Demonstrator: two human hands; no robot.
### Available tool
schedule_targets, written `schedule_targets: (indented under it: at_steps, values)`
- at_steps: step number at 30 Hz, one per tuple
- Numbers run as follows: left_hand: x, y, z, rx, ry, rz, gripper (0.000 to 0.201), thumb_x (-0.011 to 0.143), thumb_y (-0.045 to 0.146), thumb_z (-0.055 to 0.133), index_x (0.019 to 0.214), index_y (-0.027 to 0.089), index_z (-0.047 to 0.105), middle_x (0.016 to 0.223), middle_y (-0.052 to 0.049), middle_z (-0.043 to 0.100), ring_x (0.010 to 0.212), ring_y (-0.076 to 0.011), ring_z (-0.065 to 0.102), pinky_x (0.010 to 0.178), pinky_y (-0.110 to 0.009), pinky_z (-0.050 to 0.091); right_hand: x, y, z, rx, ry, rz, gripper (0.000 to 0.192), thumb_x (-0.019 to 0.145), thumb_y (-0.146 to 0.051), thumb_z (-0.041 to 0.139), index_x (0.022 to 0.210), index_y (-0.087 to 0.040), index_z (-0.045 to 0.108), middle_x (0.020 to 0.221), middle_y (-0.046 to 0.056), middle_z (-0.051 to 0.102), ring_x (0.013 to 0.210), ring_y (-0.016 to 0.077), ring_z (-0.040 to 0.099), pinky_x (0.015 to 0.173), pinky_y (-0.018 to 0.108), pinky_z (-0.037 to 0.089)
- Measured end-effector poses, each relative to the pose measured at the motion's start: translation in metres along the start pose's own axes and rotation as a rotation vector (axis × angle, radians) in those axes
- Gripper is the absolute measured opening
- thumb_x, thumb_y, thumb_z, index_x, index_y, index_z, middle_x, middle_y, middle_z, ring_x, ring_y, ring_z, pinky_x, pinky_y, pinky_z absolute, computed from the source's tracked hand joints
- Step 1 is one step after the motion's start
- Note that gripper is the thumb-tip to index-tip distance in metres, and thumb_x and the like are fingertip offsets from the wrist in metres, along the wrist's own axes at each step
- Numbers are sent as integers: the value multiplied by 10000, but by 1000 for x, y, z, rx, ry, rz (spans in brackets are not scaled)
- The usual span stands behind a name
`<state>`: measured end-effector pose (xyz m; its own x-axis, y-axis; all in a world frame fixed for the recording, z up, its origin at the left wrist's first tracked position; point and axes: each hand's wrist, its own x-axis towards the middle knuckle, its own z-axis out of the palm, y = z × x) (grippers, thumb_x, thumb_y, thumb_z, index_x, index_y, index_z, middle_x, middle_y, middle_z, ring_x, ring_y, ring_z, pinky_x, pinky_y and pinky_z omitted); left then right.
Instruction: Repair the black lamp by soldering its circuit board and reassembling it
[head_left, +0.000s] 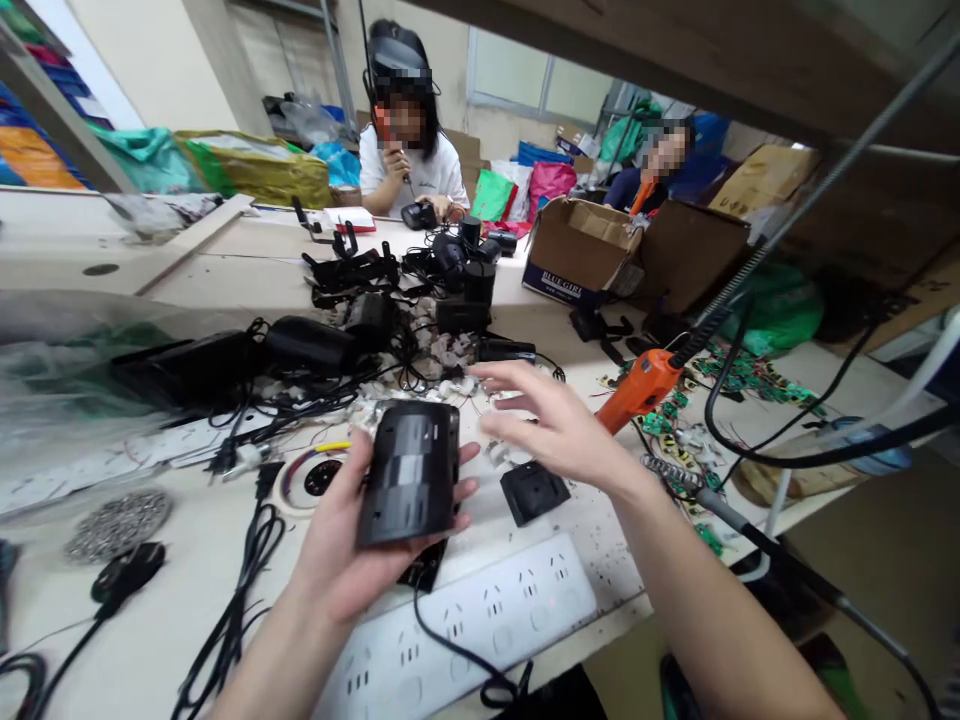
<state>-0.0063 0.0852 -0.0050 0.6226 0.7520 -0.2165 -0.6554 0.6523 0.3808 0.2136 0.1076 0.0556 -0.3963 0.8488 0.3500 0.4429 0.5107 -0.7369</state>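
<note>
Meanwhile left hand (352,545) clasps black casing (411,470); right hand (559,425) fingers spread, above table edge.

Black casing (410,470) with glossy grey banding is showing in the left hand (352,540); black square part (534,490) and black cables (240,590) are lying on the off-white speckled desk (187,560). White power strip (480,610) is sitting beside an orange screwdriver (637,388), with green circuit boards (739,375) scattering behind. Brown cardboard box (581,245) is bearing blue lettering, and a yellow-tipped wire (330,447) is crossing a white-and-black ring (315,478).
</note>
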Motion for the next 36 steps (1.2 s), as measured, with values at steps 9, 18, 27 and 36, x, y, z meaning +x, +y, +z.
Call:
schedule_targets:
  at_steps: [9, 18, 27, 36]
  values:
    - [-57, -5, -66, -118, -45, 48, 773, 920, 652, 379, 1549, 275, 134, 1380, -213, 497, 1143, -388, 601, 903, -580, 502, -145, 79, 8, -505, 387, 424, 237, 888, -250, 444, 864, -190, 672, 834, 82, 722, 748, 258, 692, 696, 399, 560]
    - [-57, -13, -53, -139, -86, 44, 586, 924, 582, 453, 1364, 210, 555, 1375, -213, 491, 1137, -369, 621, 921, -547, 515, -144, 105, 25, -657, 350, 537, 239, 874, -299, 477, 692, -194, 591, 707, 56, 622, 631, 216, 606, 616, 327, 446]
    - [-61, -24, -29, -145, -26, 99, 668, 897, 642, 447, 1286, 130, 629, 1332, -234, 579, 992, -346, 689, 796, -470, 570, -148, 109, 21, -672, 340, 366, 319, 869, -415, 422, 669, -205, 554, 641, 49, 576, 561, 240, 585, 554, 349, 419]
    - [-70, -36, -34, -85, -331, 113, 805, 860, 689, 470, 1377, 75, 527, 1436, -225, 483, 1025, -329, 667, 813, -402, 570, -109, 16, 33, -486, 410, -1, 198, 985, -306, 531, 832, -194, 589, 725, 4, 577, 581, 128, 566, 538, 227, 453]
